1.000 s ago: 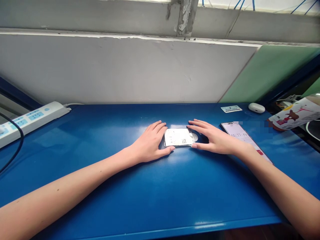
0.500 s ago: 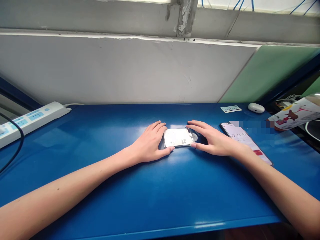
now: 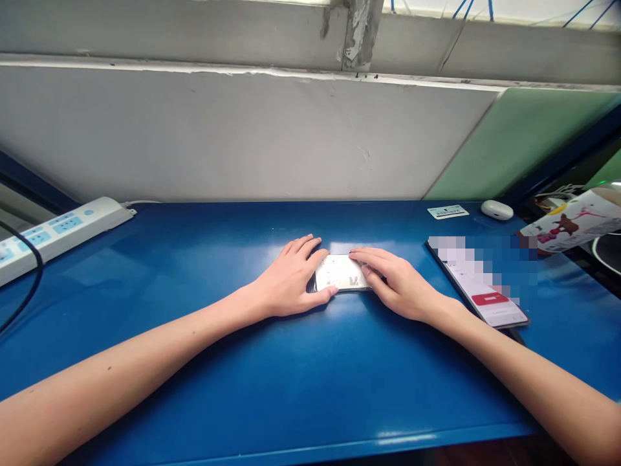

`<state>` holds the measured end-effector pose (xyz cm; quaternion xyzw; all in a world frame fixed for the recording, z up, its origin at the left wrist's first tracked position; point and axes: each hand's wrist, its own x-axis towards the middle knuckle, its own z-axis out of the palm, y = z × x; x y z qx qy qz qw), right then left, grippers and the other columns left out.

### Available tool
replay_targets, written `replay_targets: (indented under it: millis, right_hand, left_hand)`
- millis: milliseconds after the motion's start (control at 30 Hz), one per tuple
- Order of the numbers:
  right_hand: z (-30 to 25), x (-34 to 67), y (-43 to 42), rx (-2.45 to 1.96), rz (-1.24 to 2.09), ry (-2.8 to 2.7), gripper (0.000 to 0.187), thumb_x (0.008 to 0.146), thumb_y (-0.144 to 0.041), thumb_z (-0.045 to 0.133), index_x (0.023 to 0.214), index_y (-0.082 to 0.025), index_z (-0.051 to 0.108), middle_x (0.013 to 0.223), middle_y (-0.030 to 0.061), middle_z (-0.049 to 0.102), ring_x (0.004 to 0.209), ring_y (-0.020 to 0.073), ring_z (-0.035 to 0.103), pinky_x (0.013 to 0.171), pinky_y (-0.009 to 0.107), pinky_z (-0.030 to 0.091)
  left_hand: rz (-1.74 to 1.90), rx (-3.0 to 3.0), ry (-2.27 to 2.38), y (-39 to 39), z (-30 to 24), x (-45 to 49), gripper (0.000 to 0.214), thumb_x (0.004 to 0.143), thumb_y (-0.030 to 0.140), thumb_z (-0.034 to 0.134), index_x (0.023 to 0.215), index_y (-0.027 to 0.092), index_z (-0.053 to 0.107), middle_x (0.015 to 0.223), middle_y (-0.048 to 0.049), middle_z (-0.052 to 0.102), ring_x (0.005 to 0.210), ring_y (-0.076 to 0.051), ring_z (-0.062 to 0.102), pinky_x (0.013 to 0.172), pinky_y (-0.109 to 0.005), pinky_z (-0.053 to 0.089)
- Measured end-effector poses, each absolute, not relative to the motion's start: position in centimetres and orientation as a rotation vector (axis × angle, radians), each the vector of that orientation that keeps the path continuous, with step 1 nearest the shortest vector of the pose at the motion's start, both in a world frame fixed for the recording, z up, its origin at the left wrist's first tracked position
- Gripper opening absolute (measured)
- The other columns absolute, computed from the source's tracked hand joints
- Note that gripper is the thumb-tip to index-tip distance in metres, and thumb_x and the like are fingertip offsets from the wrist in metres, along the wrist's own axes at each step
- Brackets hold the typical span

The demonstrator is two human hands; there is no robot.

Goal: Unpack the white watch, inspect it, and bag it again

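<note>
A small flat rectangular item with a white face lies on the blue table between my hands; its exact kind is not clear. Grey marks show on its face and a thin dark line along its near edge. My left hand holds its left end, thumb on the near edge and fingers along the far side. My right hand is closed over its right end, with thumb and index finger bent together there. That end is hidden under the right fingers.
Right of my right hand lies a phone with a lit screen. Behind it are a small card and a white earbud case. A printed cup tilts at far right. A power strip with a black cable lies at left.
My right hand has drawn its spread fingers together and closed over the item's right end, covering a round clear part seen there before. The left hand has hardly moved.
</note>
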<state>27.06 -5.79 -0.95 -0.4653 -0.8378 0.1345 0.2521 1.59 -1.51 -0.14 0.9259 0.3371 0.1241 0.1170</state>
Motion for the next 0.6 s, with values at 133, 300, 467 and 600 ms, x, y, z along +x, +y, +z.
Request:
replay_targets:
  millis: [133, 300, 467, 600]
  right_hand:
    - [-1.15, 26.97, -5.82, -1.260, 0.332, -2.312, 0.043, 0.092, -0.011, 0.041, 0.131, -0.017, 0.058, 0.135, 0.0155, 0.066, 0.125, 0.0295, 0.062, 0.104, 0.050, 0.052]
    - [-1.25, 26.95, -5.72, -1.298, 0.293, -2.312, 0.036, 0.099, -0.024, 0.042, 0.131, -0.018, 0.058, 0.134, 0.0155, 0.066, 0.122, 0.0300, 0.064, 0.102, 0.050, 0.053]
    - [-1.47, 26.86, -5.67, -1.285, 0.281, -2.291, 0.035, 0.100, -0.020, 0.039, 0.129, -0.020, 0.059, 0.131, 0.0133, 0.069, 0.118, 0.0292, 0.067, 0.096, 0.046, 0.056]
    - [-1.42, 26.80, -5.61, -1.285, 0.273, -2.287, 0.037, 0.099, -0.015, 0.038, 0.129, -0.016, 0.060, 0.128, 0.0156, 0.070, 0.114, 0.0304, 0.070, 0.091, 0.045, 0.058]
  left_hand:
    - [0.407, 2.702, 0.930, -1.41, -0.33, 1.56, 0.065, 0.088, 0.052, 0.062, 0.135, 0.009, 0.054, 0.147, -0.0241, 0.049, 0.144, -0.043, 0.035, 0.117, -0.058, 0.032]
    - [0.430, 2.695, 0.906, -1.40, -0.42, 1.53, 0.063, 0.087, 0.050, 0.063, 0.135, 0.009, 0.055, 0.144, -0.0225, 0.053, 0.144, -0.041, 0.037, 0.117, -0.055, 0.034]
    - [0.443, 2.705, 0.889, -1.37, -0.35, 1.53, 0.060, 0.087, 0.049, 0.063, 0.132, 0.010, 0.056, 0.143, -0.0220, 0.054, 0.142, -0.041, 0.039, 0.116, -0.056, 0.036]
    - [0.474, 2.723, 0.865, -1.36, -0.40, 1.58, 0.061, 0.086, 0.049, 0.064, 0.131, 0.009, 0.057, 0.140, -0.0214, 0.057, 0.140, -0.040, 0.042, 0.115, -0.054, 0.037]
